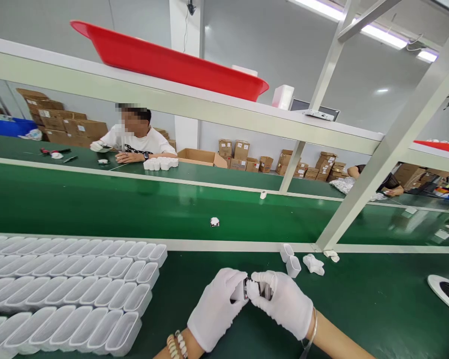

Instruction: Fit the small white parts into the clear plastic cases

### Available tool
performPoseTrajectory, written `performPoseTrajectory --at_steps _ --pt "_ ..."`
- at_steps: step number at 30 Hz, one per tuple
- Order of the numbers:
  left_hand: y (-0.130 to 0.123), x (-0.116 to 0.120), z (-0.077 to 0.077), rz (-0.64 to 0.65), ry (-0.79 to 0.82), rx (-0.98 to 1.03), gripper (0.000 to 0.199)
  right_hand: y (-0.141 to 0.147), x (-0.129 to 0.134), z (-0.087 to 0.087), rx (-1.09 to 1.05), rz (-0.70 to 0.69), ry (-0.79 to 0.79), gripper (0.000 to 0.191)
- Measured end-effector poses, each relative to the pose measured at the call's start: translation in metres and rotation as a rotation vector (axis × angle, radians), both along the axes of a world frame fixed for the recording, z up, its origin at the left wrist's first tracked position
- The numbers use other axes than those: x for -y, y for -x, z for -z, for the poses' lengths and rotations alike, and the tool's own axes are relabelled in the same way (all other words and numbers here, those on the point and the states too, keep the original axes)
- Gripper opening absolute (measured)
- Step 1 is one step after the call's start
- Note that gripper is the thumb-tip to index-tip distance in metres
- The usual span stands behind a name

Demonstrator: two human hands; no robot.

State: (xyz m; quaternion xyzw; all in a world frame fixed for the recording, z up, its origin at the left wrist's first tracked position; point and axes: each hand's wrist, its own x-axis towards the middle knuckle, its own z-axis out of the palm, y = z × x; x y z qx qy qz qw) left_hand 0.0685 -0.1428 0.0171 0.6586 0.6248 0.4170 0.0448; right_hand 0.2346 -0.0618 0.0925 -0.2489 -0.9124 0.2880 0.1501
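Note:
Both my hands wear white gloves and meet over the green table in front of me. The fingers of my left hand [216, 310] are closed around a small white plastic shell [239, 293] with a dark edge. My right hand [287, 305] pinches a small white-and-dark part [265, 290] right beside it, fingertips against the left hand's. My fingers cover most of both pieces, so I cannot tell whether they are joined. Beyond my right hand stand two open white plastic cups [293, 267], near a crumpled white glove or cloth [314, 265].
Rows of open white plastic cases [123, 331] fill the table's left. A green conveyor belt [97, 199] crosses ahead, carrying a small white-and-black part [214, 222]. A slanted metal post [359, 199] rises at right. Overhead sits a red tray [172, 62]. Across the belt sits a co-worker [149, 142].

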Motion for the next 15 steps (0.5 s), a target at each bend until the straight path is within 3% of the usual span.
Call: performPoseTrajectory --at_steps 9,13,15 --pt "-0.0026 0.0023 -0.0059 0.01 0.015 -0.057 0.031 0.0011 0.0055 0.0051 0.098 0.067 -0.195 0.023" --pt "-0.0027 0.0032 -0.0054 0.019 0.092 0.0 0.036 0.0024 0.0044 0.0059 0.14 0.052 -0.149 0.01" --pt "-0.003 0.0033 -0.0056 0.025 0.134 0.059 0.039 0.0019 0.0006 0.0076 0.164 0.032 -0.09 0.014"
